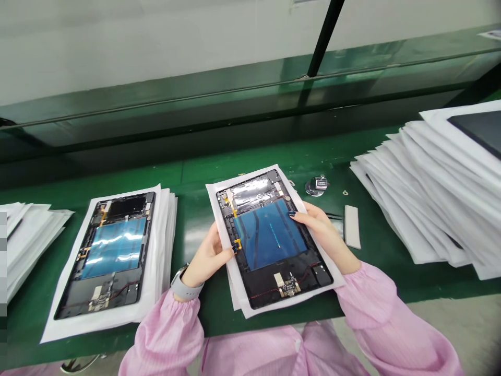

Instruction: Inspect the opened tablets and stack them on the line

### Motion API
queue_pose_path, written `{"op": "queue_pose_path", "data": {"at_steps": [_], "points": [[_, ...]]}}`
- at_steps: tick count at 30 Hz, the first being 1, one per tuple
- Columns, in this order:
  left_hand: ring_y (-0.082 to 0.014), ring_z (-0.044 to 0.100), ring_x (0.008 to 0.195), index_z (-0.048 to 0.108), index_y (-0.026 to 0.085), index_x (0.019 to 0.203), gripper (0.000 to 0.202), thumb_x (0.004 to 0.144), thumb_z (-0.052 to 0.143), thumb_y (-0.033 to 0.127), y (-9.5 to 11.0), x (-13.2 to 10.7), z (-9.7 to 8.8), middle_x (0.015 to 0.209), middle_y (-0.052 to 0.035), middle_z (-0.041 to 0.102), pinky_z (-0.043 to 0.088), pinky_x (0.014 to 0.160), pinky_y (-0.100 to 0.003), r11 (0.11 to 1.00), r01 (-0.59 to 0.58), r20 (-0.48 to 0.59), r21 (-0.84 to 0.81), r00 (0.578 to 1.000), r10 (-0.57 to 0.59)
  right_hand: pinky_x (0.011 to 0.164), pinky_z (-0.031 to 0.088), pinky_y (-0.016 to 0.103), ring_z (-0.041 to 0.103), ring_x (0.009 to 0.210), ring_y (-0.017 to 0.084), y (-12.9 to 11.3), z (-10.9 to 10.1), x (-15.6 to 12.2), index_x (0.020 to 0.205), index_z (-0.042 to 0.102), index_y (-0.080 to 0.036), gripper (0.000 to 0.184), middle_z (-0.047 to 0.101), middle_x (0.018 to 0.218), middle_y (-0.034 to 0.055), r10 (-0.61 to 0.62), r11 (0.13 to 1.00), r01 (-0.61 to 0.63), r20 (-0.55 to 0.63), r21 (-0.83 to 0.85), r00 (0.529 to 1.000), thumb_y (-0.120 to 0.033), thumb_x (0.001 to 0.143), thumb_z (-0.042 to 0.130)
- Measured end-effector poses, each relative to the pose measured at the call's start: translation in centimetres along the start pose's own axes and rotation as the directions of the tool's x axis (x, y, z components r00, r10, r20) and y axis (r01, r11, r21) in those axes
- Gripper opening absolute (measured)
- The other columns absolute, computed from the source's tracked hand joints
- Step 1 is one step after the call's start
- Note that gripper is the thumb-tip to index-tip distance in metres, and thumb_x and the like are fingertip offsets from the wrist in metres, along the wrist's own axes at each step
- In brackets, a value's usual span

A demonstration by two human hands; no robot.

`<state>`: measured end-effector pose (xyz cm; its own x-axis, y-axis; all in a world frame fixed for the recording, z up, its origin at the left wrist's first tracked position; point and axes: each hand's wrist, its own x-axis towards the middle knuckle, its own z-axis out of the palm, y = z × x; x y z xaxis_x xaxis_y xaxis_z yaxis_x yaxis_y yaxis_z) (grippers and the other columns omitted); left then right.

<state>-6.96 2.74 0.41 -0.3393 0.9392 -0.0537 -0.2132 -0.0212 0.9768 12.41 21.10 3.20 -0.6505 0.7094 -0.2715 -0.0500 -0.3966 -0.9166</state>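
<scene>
Between my two hands is an opened tablet (274, 237), its blue film-covered battery and small circuit board facing up. A white foam sheet (245, 311) lies under it. My left hand (209, 258) grips the left edge, thumb on top near an orange flex cable (237, 244), the fingers hidden beneath. My right hand (324, 230) grips the right edge, its thumb lying over the blue film and the other fingers mostly behind the sheet. Whether the tablet touches the table I cannot tell.
A second opened tablet (113, 245) tops a stack of foam sheets (166, 245) on the left. Another foam stack (31, 235) is farther left; a tall one (430, 198) stands at right. A chrome tally counter (316, 185), tweezers (334, 216) and a pale block (352, 227) lie right of my hands.
</scene>
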Motion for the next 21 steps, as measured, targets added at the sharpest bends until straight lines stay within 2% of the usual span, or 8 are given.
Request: {"op": "queue_pose_path", "data": {"at_steps": [3,8,13,15,19,21], "points": [[-0.0271,0.062,0.116,0.043,0.026,0.146,0.072,0.080,0.073,0.027,0.1,0.1,0.3,0.134,-0.0089,0.063,0.052,0.096,-0.037,0.997,0.051,0.015,0.065,0.999,-0.052,0.066,0.053,0.031,0.067,0.070,0.021,-0.1,-0.2,0.0,0.088,0.076,-0.021,0.025,0.074,0.077,0.0020,-0.054,0.995,0.055,0.012,-0.078,0.998,-0.034,0.067,0.078],[-0.0276,0.059,0.119,0.015,0.031,0.157,0.093,0.081,0.068,0.021,0.5,0.3,0.6,0.146,-0.0096,0.051,0.057,0.085,-0.034,0.984,0.083,0.031,0.158,0.996,-0.089,0.064,0.050,0.031,0.064,0.068,0.021,-0.3,-0.3,0.0,0.087,0.074,-0.020,0.024,0.072,0.074,0.0011,-0.090,0.985,0.093,0.026,-0.148,0.996,-0.034,0.068,0.077],[-0.0283,0.057,0.121,0.006,0.030,0.158,0.098,0.083,0.068,0.026,0.5,0.5,1.0,0.148,-0.0113,0.049,0.057,0.085,-0.034,0.977,0.075,-0.009,0.201,0.997,-0.075,0.063,0.051,0.030,0.064,0.067,0.019,-0.3,0.2,-0.3,0.087,0.075,-0.020,0.023,0.073,0.075,0.0009,-0.106,0.987,0.110,0.041,-0.116,0.994,-0.031,0.068,0.077],[-0.0272,0.060,0.117,0.004,0.030,0.158,0.097,0.085,0.067,0.029,0.6,0.5,1.1,0.147,-0.0120,0.049,0.058,0.081,-0.033,0.971,0.075,-0.014,0.229,0.997,-0.074,0.063,0.052,0.030,0.065,0.068,0.019,-0.2,0.3,-0.3,0.089,0.076,-0.020,0.024,0.073,0.077,0.0015,-0.114,0.985,0.120,0.052,-0.126,0.992,-0.032,0.069,0.077],[-0.0226,0.065,0.100,-0.017,0.036,0.155,0.109,0.085,0.067,0.028,0.9,0.5,1.0,0.147,-0.0143,0.048,0.057,0.063,-0.026,0.924,0.090,-0.046,0.372,0.996,-0.078,0.064,0.054,0.031,0.066,0.070,0.020,0.0,0.2,-0.4,0.094,0.077,-0.020,0.026,0.074,0.080,0.0024,-0.129,0.981,0.138,0.068,-0.137,0.989,-0.033,0.071,0.076],[-0.0200,0.065,0.093,-0.022,0.037,0.153,0.112,0.085,0.066,0.027,1.0,0.5,0.8,0.145,-0.0149,0.048,0.055,0.058,-0.024,0.897,0.074,-0.043,0.435,0.997,-0.061,0.065,0.054,0.030,0.067,0.071,0.020,0.0,0.2,-0.3,0.096,0.078,-0.019,0.027,0.075,0.080,0.0026,-0.125,0.983,0.135,0.078,-0.129,0.989,-0.032,0.072,0.075]]}}
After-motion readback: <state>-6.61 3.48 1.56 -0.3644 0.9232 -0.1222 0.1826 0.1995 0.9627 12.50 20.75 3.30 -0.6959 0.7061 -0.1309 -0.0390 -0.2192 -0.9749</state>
